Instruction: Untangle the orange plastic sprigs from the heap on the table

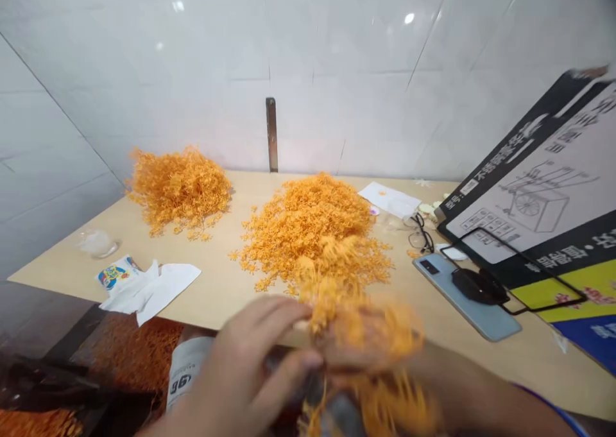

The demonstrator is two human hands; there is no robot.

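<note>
Over the table's front edge, my right hand [351, 344] is wrapped round a bunch of orange plastic flower sprigs [392, 328], which cover much of it and hang below. My left hand [257, 353] comes in from the left, its fingers and thumb closing at the near end of the same sprigs; the exact grip is partly hidden. Both the hands and the bunch are smeared by motion. Just beyond them lies a large loose heap of orange sprigs [317, 212]. A second heap [180, 187] sits at the back left.
White tissues [161, 286] with a printed packet [117, 273] and a clear cup [99, 243] are at left. On the right lie a phone [469, 302], dark glasses [421, 235] and a leaning printed carton [543, 193]. More orange material [129, 353] is below the table.
</note>
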